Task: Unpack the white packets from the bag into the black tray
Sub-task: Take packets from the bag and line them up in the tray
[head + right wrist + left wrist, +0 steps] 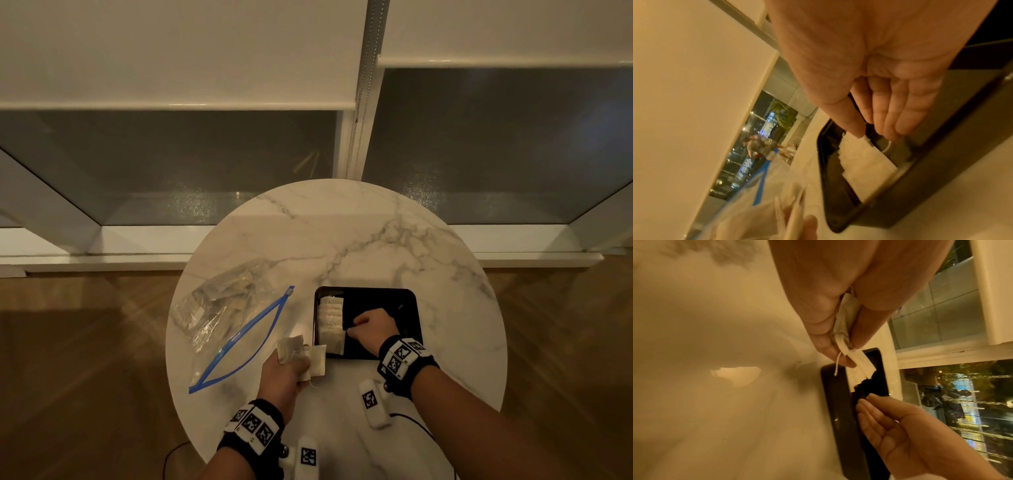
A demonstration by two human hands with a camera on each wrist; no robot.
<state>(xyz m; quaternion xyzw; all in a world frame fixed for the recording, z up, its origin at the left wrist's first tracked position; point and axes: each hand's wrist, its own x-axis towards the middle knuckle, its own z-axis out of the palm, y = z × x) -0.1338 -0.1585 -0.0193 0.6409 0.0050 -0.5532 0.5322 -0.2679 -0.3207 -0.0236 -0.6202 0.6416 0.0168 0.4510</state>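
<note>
A: Packets (331, 320) first; how do they handle?

B: Light, thin and limp, I'd judge; small paper sachets with a thread tail, so they bend and slide over one another; nothing fragile, but a hard squeeze would crumple them. Best taken flat-side between thumb and fingertip near an edge or corner, not by the thread.

A: Where are they, taking the tray (387, 298) as the mark?

B: A row lies overlapped along the tray's left inner edge, from its far-left corner toward the near-left one; a small bunch (303, 356) is held just outside the tray's near-left corner; more sit in the clear bag (219, 315), which lies open on the table (359, 233) well left of the tray, its blue zip gaping toward the tray.

A: The right hand (371, 325)?

B: Inside the tray, palm down, just right of the row; fingers loosely bent and together, thumb tip at the corner of the nearest packet in the row; touching or pinching, I cannot tell; the wrist view shows nothing lifted.

A: And the left hand (284, 377)?

B: Low over the table beside the tray's near-left corner; thumb and fingers clamped on the bunch, a thread dangling below; the packets fan out toward the tray, ready, I'd guess, to be passed across one by one.
</note>
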